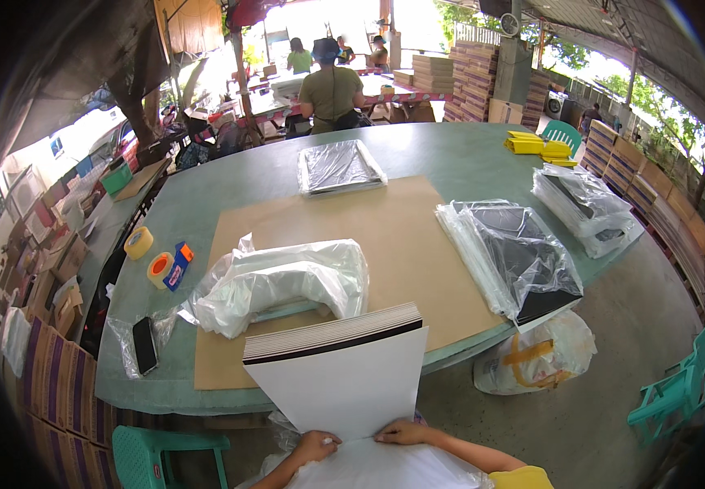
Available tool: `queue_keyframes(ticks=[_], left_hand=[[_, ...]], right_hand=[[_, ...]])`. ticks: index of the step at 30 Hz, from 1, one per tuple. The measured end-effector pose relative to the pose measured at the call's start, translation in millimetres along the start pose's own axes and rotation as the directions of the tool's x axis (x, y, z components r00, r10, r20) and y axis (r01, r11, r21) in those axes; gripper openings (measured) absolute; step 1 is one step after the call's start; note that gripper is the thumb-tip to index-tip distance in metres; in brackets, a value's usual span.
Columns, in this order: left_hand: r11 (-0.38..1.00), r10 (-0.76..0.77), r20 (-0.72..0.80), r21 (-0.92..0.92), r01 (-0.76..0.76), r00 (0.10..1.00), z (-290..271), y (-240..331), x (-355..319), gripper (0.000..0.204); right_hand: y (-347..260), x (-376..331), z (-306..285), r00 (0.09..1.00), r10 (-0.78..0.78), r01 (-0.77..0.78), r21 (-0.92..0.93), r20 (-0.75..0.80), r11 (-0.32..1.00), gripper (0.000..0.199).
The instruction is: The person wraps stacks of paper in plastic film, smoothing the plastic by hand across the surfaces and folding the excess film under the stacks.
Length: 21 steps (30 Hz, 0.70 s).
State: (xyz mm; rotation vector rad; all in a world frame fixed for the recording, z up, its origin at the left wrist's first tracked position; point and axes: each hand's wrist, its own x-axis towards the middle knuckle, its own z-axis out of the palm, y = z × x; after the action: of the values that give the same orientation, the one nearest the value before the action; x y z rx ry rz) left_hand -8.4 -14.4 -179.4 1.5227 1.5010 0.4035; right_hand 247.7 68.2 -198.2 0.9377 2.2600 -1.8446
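At far left, we note a black rectangular smartphone (145, 345) on the large green-topped table (238, 163). To its right, a heap of translucent white plastic bags (295, 273) lies partly on a flat brown sheet of paper or card (401, 236). We find the left hand (317, 447) low, fingers curled inward at the near end of a thick rectangular stack of white boards with a black layer (340, 379), which tilts in front of the person. The right hand (401, 432) lies at the same end, flatter, fingers pointing left, forearm slanting in from the yellow sleeve (522, 478). We cannot tell whether either hand grips the stack or merely steadies it. At right, we record plastic-wrapped black rectangular panels (519, 257)
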Motion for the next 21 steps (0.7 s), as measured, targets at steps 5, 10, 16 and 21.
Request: queue_keyframes(ticks=[5, 10, 16, 21], left_hand=[[0.998, -0.035, -0.04, -0.052, 0.033, 0.999, 4.3, 4.0, -3.0, 0.017], [1.0, 0.021, -0.055, 0.014, -0.02, 0.998, 1.9, 14.5, -1.0, 0.015], [0.947, 0.232, -0.45, -0.099, -0.306, 0.862, -48.4, 128.1, -13.8, 0.016], [0.823, 0.412, -0.668, -0.02, -0.568, 0.62, -96.7, 216.4, -30.3, 0.026]], right_hand=[[-8.8, -5.0, -1.5, 0.996, 0.062, -0.06, 0.03, -0.066, 0.998, 0.038], [2.5, -2.0, 2.5, 0.996, 0.001, -0.004, -0.028, -0.091, 1.0, 0.037], [-115.9, 26.8, -33.9, 0.751, -0.092, 0.339, -0.263, 0.654, 0.903, 0.039], [-210.5, -7.2, -41.5, 0.912, -0.365, 0.382, 0.064, -0.189, 0.922, 0.053]])
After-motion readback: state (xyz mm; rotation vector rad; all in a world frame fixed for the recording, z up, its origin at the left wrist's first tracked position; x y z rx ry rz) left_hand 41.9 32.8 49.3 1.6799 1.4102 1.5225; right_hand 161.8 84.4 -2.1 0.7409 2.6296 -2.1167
